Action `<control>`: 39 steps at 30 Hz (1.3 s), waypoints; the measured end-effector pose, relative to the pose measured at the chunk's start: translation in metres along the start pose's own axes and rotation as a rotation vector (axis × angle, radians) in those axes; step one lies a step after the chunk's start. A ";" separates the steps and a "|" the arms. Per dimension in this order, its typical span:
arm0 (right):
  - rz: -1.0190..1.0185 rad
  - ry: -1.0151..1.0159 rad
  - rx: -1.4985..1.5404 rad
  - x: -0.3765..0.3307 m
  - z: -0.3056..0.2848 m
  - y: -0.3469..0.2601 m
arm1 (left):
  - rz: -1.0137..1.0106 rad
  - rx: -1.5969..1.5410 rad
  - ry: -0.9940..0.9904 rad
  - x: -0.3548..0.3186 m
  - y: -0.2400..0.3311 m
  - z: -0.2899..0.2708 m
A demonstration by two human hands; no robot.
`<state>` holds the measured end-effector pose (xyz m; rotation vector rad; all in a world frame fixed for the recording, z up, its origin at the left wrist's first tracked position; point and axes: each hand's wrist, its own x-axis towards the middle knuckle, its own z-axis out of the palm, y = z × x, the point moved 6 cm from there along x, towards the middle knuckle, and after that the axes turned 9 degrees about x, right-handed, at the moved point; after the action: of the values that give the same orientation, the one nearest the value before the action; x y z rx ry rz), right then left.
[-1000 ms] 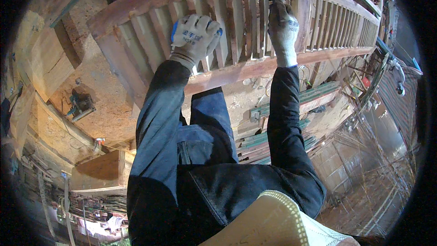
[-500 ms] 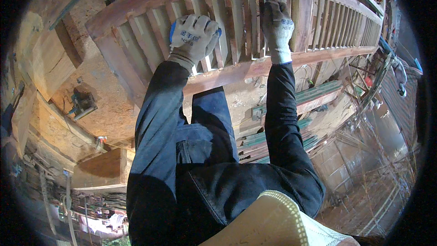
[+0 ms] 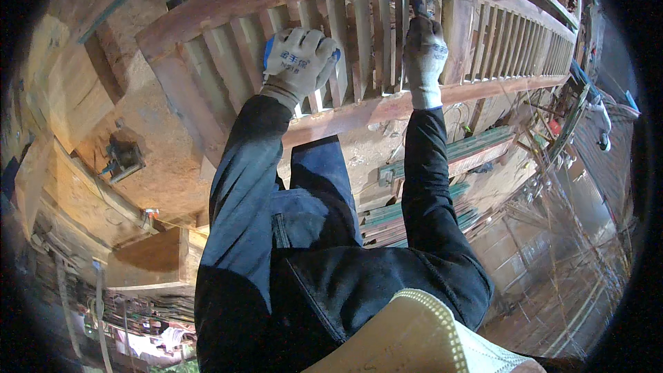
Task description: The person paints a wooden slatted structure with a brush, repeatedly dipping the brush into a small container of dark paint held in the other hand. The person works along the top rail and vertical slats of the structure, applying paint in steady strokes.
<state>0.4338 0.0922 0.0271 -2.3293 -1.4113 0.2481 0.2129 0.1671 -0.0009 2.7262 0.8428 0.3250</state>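
A long, curved reddish-brown wooden frame [image 3: 345, 114] with several upright slats [image 3: 362, 41] lies across in front of me. My left hand [image 3: 300, 59], in a grey work glove with blue edging, is closed over a slat in the left half; its fingertips are hidden below. Farther right, my right hand [image 3: 425, 52], gloved the same way, is closed among the slats beside a wider wooden panel [image 3: 456, 40]. A small dark bluish shape [image 3: 418, 5] shows past its fingers by the far rail. Whether that is an object or the glove's coated finger is unclear.
Green-and-red wooden strips [image 3: 456, 155] are stacked below my right forearm. To the left, a dark power tool [image 3: 126, 159] lies on the dusty brown floor, near a wooden box [image 3: 148, 259]. At far right hang a whitish glove-like item [image 3: 601, 121] and tangled sticks.
My right hand has drawn slightly back toward me from the far rail, its fingers more bunched. The left hand keeps its place on the slats. The view has shifted slightly.
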 end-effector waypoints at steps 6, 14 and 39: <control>-0.048 -0.063 -0.007 0.013 0.007 -0.022 | -0.016 -0.007 -0.019 0.000 0.001 -0.005; -0.005 -0.064 0.000 0.010 -0.005 -0.017 | -0.010 0.022 -0.030 -0.002 0.001 -0.001; 0.868 -0.277 2.032 -0.056 -0.004 0.026 | -0.053 0.086 -0.024 0.006 0.000 -0.005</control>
<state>0.4299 0.0311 0.0165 -0.8289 0.2655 1.3824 0.2160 0.1717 0.0045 2.7746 0.9413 0.2498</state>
